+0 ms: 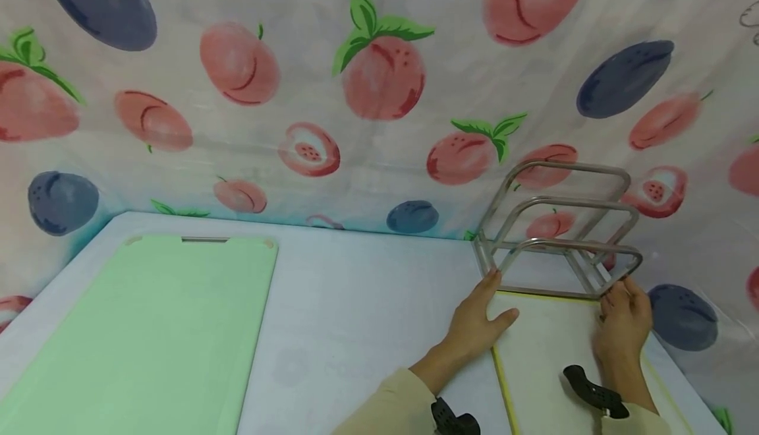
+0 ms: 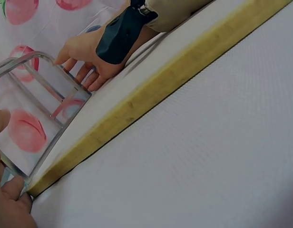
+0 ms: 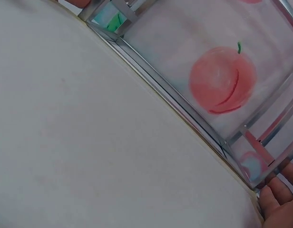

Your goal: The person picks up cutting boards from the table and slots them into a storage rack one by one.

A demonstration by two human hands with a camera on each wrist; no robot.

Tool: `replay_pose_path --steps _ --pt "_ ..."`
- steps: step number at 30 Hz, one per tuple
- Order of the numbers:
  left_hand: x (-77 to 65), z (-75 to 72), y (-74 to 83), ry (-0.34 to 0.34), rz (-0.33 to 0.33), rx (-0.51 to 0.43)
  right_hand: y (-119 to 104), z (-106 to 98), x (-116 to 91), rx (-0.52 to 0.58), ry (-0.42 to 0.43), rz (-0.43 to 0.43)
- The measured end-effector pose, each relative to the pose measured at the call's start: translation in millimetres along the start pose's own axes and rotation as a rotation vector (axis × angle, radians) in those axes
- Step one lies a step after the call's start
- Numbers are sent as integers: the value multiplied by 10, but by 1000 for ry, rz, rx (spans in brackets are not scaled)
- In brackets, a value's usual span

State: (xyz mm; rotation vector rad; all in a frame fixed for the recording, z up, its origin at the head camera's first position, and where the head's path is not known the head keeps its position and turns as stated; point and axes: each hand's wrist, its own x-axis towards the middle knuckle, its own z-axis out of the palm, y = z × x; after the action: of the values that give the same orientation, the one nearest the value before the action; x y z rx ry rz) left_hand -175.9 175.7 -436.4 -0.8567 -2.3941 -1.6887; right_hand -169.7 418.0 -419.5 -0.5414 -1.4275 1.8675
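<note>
A silver metal rack (image 1: 584,245) with several upright loops stands at the far end of a flat white board with a yellow edge (image 1: 548,349). My left hand (image 1: 474,319) touches the rack's near left corner with its fingers extended and its thumb spread over the board. At the near right corner my right hand (image 1: 625,319) holds the rack with bent fingers. In the left wrist view, those right fingers (image 2: 92,78) lie along the rack's side. The right wrist view shows the rack's bottom bar (image 3: 170,97) running along the board's far edge.
A light green board (image 1: 154,329) with a slot handle lies on the left of the white table (image 1: 356,329). Behind the table hangs a fruit-printed cloth (image 1: 379,151), close to the rack's back. Black wrist devices (image 1: 595,392) sit at both sleeves.
</note>
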Motion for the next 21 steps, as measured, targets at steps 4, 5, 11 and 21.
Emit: replay_pose_path --steps 4,5,11,21 --pt "-3 -2 2 18 10 -1 2 13 7 -24 -13 -6" --pt "-5 -3 5 21 12 -4 2 16 5 -30 -13 -7" --pt "-6 -11 12 36 16 -31 -7 18 -13 -76 -36 -18" --pt "-12 -23 7 49 2 -10 -12 18 -38 -55 -44 -14"
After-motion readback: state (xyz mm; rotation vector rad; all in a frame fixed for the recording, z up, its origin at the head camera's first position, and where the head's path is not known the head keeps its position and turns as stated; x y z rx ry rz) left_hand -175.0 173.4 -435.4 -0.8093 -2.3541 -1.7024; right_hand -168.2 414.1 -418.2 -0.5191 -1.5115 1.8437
